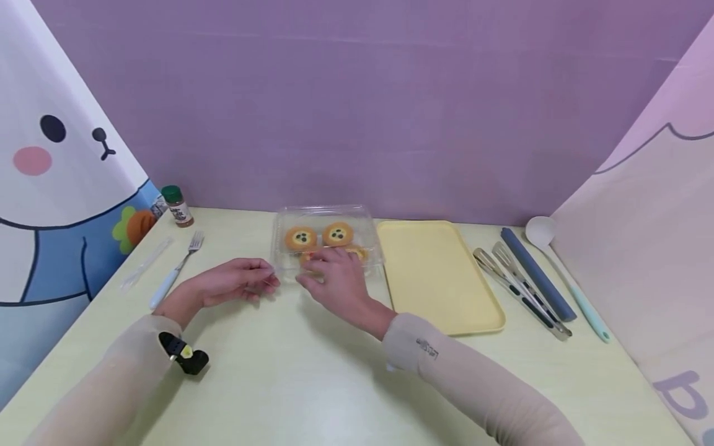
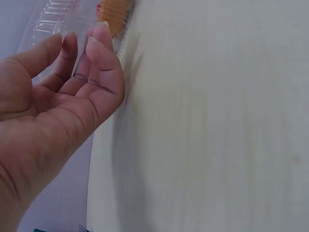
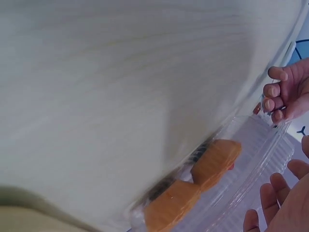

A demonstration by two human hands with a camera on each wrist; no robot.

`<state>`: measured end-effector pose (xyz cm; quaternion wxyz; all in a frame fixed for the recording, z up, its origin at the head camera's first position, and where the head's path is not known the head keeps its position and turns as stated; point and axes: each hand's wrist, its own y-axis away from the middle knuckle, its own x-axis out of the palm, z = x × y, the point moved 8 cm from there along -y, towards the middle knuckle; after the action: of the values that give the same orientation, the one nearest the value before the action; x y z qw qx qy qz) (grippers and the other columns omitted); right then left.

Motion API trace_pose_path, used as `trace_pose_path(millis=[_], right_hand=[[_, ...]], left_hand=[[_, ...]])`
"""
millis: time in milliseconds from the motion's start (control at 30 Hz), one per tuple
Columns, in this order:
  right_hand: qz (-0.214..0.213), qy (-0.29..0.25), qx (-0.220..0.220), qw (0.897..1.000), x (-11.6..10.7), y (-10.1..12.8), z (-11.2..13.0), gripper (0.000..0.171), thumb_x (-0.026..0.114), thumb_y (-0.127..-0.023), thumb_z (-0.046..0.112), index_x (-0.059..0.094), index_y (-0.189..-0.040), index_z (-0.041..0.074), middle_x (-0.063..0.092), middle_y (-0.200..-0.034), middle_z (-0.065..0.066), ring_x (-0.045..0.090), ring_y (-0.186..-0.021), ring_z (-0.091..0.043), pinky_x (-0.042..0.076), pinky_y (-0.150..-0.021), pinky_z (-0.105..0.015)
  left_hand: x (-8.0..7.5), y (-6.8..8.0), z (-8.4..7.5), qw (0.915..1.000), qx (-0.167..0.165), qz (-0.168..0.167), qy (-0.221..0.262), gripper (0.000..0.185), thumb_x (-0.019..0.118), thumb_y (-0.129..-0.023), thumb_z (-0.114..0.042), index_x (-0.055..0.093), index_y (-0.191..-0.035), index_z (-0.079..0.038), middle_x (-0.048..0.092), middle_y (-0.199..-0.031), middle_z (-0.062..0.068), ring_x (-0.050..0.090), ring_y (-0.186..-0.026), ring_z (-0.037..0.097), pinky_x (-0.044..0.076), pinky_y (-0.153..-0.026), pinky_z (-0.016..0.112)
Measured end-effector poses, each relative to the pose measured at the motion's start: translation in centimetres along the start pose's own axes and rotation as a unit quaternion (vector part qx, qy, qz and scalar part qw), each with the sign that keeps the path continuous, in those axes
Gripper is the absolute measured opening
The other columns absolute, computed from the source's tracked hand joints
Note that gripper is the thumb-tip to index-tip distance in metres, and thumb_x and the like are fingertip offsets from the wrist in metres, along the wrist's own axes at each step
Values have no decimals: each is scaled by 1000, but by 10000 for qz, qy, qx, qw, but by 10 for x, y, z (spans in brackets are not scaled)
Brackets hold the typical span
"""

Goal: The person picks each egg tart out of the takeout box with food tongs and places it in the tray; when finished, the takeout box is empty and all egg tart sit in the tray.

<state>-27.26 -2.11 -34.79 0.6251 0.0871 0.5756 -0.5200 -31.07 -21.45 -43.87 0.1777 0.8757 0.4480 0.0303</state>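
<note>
Clear rectangular plastic box (image 1: 366,229) of round golden pastries (image 1: 338,234) sits partly under my right hand (image 1: 339,284), beside my left hand (image 1: 237,282); both relaxed (gripping nothing). I judge this reaching; next calls for gentle fingertip contact.

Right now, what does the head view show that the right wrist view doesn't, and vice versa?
Head only: the mint-handled ladle, metal tongs and long blue bar.

Right wrist only: a close side-on look at two pastries through the clear plastic; no extra object I can make out.

Both: the clear plastic container with pastries, the left hand, the right hand and the tabletop.
</note>
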Motion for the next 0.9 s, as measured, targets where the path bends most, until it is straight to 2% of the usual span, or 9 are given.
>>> trace_pose_path(millis=[200, 500, 700, 900], right_hand=[[45, 241, -59, 9997, 9, -6, 11, 28, 72, -91, 42, 78, -111, 24, 73, -116, 4, 62, -114, -17, 44, -100, -43], [243, 993, -44, 9948, 22, -11, 23, 28, 67, -93, 48, 75, -115, 34, 73, -114, 11, 60, -114, -12, 43, -100, -38], [577, 1447, 338, 9872, 32, -12, 25, 30, 63, -94, 54, 72, -119, 40, 68, -115, 16, 53, -112, -10, 39, -94, -35], [748, 1674, 599, 9812, 39, -14, 30, 27, 59, -97, 53, 71, -119, 45, 62, -109, 16, 46, -108, -11, 34, -91, -36]], left_hand=[[1, -2, -3, 9999, -71, 112, 73, 31, 51, -106, -28, 56, -122, -3, 66, -121, 11, 65, -104, 19, 56, -82, 31], [3, -3, -3, 9986, -217, 288, 390, 22, 52, -105, -27, 58, -115, -8, 69, -114, 4, 66, -97, 15, 56, -77, 28], [0, -3, -6, 9986, -447, 261, 108, 18, 53, -105, -27, 59, -112, -11, 68, -109, 0, 64, -96, 15, 53, -78, 29], [-4, 0, -12, 9974, -639, 238, -217, 17, 52, -104, -22, 60, -112, -9, 68, -109, 0, 63, -91, 14, 50, -71, 24]])
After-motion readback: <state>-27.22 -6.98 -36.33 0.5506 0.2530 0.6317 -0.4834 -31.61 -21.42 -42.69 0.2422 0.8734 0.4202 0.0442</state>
